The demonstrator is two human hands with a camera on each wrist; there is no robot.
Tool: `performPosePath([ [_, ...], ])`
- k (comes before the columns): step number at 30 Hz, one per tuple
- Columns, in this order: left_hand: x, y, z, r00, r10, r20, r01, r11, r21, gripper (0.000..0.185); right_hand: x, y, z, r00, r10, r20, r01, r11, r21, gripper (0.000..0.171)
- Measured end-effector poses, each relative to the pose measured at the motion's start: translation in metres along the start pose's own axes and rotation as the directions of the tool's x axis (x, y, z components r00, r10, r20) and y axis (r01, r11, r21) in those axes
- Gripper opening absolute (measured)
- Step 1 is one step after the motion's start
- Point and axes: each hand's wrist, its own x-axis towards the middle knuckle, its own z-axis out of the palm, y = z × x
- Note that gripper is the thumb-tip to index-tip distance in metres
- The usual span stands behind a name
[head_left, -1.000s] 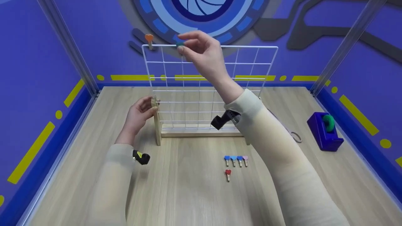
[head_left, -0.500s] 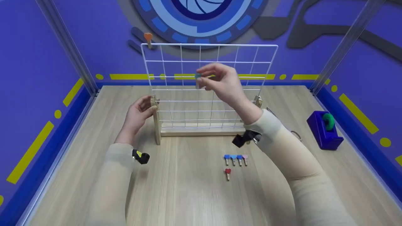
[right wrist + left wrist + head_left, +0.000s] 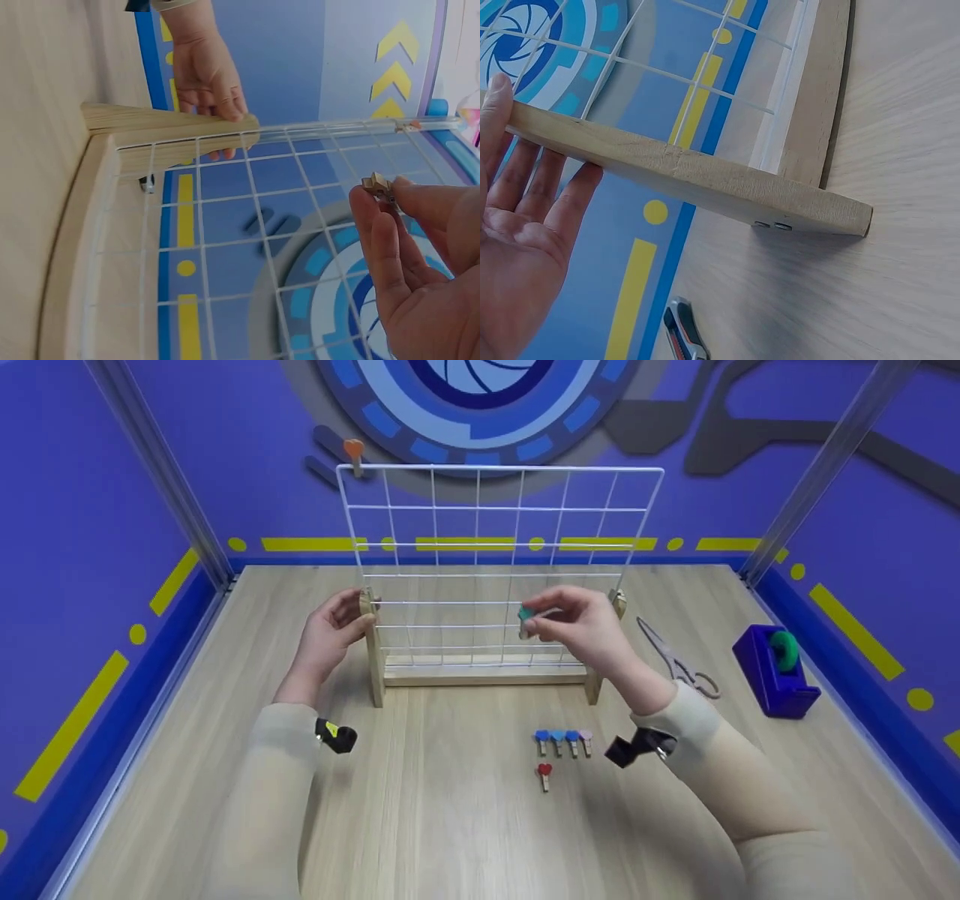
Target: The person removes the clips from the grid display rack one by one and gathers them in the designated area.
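A white wire grid (image 3: 450, 508) stands upright in a wooden stand (image 3: 480, 676) mid-table. My left hand (image 3: 352, 615) holds the stand's left post (image 3: 705, 176), thumb on one side and fingers behind it (image 3: 547, 180). My right hand (image 3: 544, 619) pinches a small clothespin with a green heart (image 3: 526, 616) in front of the grid's lower right part, near the right post. In the right wrist view the clip (image 3: 377, 182) sits at the tips of the right hand (image 3: 390, 202). An orange-heart clip (image 3: 354, 450) is pinned on the grid's top left corner.
A row of several blue and pink heart clips (image 3: 562, 741) lies in front of the stand, with a red one (image 3: 544, 775) nearer to me. Scissors (image 3: 679, 660) and a purple tape dispenser (image 3: 776, 669) lie to the right. Blue walls enclose the table.
My right hand has come down from the grid's top wire to its lower right part, still pinching the green clip. The left hand has stayed on the post.
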Motion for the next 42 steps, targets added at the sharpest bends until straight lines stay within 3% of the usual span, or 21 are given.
performPosePath([
  [15,0.000,0.000,0.001,1.000,-0.017,-0.013,0.017,1.000,-0.006,0.052,-0.070,0.070,-0.019,0.979,0.203,0.012,-0.204,0.979,0.014,0.028],
  [23,-0.001,0.000,0.001,1.000,-0.024,-0.013,0.024,1.000,0.019,0.051,-0.107,0.094,-0.016,0.938,0.344,0.032,-0.345,0.937,0.045,0.031],
  [30,-0.001,0.001,0.001,1.000,-0.026,-0.014,0.026,1.000,0.018,0.052,-0.131,0.110,-0.003,0.916,0.394,0.069,-0.397,0.917,0.030,0.030],
  [36,-0.001,0.001,0.001,0.999,-0.030,-0.014,0.030,0.999,0.013,0.053,-0.142,0.122,0.009,0.892,0.447,0.065,-0.442,0.893,-0.081,0.023],
  [42,-0.002,0.001,0.001,1.000,-0.023,-0.017,0.023,1.000,0.002,0.053,-0.144,0.127,0.015,0.855,0.505,0.121,-0.504,0.863,-0.036,0.019],
])
